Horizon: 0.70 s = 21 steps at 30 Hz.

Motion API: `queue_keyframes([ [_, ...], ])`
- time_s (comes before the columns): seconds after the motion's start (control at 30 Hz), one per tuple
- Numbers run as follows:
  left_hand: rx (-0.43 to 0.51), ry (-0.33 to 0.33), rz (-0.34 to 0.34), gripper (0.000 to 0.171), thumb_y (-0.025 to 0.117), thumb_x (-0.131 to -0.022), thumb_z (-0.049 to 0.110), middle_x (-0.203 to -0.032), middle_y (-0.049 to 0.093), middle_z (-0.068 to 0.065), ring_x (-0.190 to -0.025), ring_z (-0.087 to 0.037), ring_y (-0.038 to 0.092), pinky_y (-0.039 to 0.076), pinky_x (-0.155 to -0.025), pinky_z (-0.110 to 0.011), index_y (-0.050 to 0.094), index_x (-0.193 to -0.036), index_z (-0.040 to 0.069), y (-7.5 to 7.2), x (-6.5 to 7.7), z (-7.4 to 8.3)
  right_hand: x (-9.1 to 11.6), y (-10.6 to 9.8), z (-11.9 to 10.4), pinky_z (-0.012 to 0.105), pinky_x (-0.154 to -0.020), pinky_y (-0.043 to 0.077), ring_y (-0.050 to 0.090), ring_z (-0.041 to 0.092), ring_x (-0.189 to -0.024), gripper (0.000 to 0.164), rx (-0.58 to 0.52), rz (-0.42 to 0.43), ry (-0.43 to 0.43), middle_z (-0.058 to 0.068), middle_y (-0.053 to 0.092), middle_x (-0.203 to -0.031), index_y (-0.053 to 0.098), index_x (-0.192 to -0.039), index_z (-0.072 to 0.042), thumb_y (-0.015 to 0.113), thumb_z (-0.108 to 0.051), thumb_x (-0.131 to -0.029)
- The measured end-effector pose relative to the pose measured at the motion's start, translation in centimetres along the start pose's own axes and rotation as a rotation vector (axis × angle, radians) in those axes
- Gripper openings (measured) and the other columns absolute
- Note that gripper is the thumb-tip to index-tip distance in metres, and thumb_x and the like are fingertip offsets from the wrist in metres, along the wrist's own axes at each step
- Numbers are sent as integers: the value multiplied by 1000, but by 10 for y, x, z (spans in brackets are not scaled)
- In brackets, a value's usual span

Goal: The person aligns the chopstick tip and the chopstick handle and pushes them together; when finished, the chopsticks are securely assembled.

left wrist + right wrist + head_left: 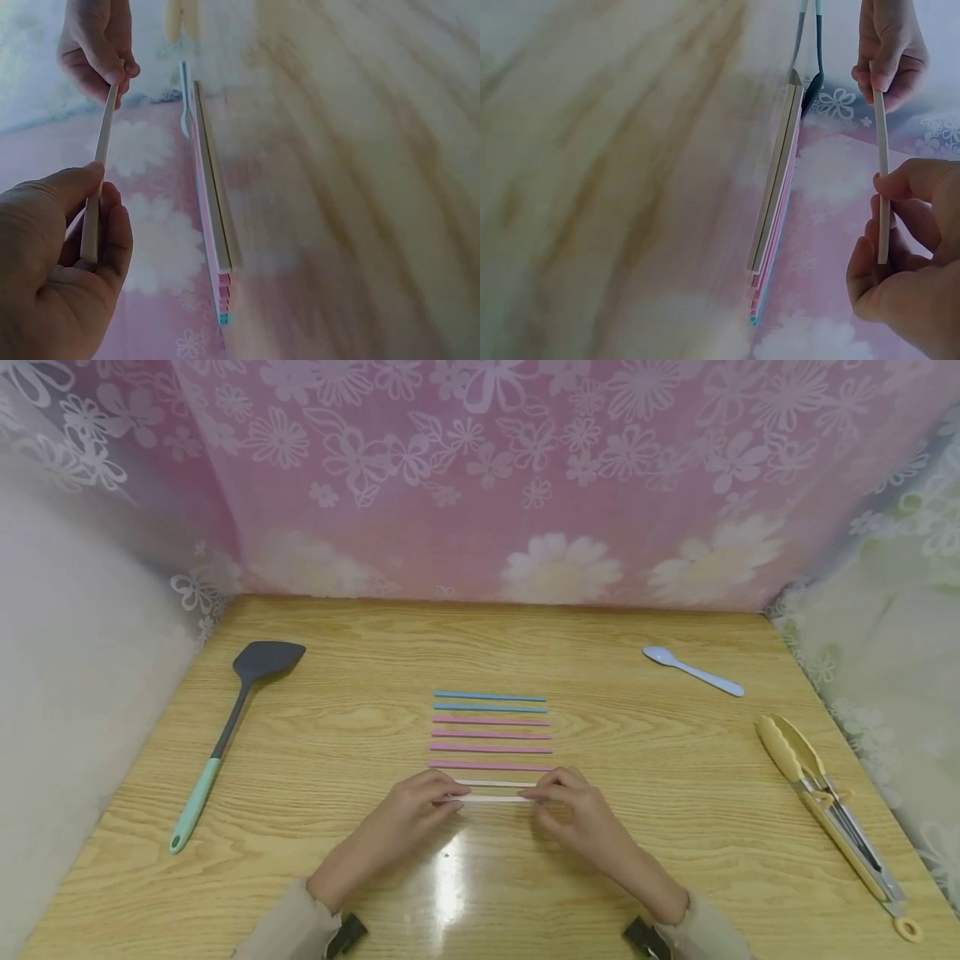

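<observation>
Both hands hold one thin white stick crosswise, raised above the table in the wrist views. My left hand pinches its left end between thumb and fingers. At the other end, my right hand pinches it the same way. Just beyond, a second white stick lies on the table, its ends partly hidden by the fingers. Farther back, several pink sticks lie parallel in a row, followed by two blue sticks.
At the left lies a spatula with a dark head and mint handle. A pale blue spoon rests at the back right, with yellow-tipped tongs nearer the right edge. Behind the wooden table hangs a pink flowered cloth.
</observation>
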State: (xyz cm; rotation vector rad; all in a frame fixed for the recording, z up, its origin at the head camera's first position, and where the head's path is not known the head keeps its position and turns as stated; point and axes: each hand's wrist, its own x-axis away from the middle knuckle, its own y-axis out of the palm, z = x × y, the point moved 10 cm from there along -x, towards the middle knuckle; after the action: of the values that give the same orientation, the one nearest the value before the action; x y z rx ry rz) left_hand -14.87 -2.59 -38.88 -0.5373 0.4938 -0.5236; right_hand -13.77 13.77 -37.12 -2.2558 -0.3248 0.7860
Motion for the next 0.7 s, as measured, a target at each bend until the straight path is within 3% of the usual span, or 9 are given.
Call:
queue_keyframes([
  [0.2,-51,-97,-48,20,61,-91,5,-100,66,-5,-87,-16,64,54,-79,-21,67,-110,-1,1,2,-16,0,3,18,22,-68,53,57,16,-80,25,26,-56,130,-1,62,-86,73,-90,-5,75,12,-71],
  [0.37,-146,-155,-103,19,61,-92,11,-99,68,-3,-94,-18,61,53,-85,-30,69,-107,4,6,3,-28,3,15,35,24,-73,54,58,17,-82,13,9,-160,240,-2,63,-85,73,-88,-6,75,2,-77],
  [0.5,-181,-210,-137,18,64,-90,12,-98,69,-3,-96,-20,61,52,-88,-34,70,-104,4,10,2,-36,5,24,43,25,-74,54,60,18,-83,9,3,-223,282,-1,64,-84,72,-87,-5,74,-1,-80],
  [0.7,-189,-240,-161,18,65,-89,10,-97,67,-5,-96,-21,60,52,-87,-34,70,-103,1,14,0,-40,5,30,48,25,-73,55,61,18,-81,8,8,-259,312,-1,63,-81,72,-86,-3,72,2,-80],
])
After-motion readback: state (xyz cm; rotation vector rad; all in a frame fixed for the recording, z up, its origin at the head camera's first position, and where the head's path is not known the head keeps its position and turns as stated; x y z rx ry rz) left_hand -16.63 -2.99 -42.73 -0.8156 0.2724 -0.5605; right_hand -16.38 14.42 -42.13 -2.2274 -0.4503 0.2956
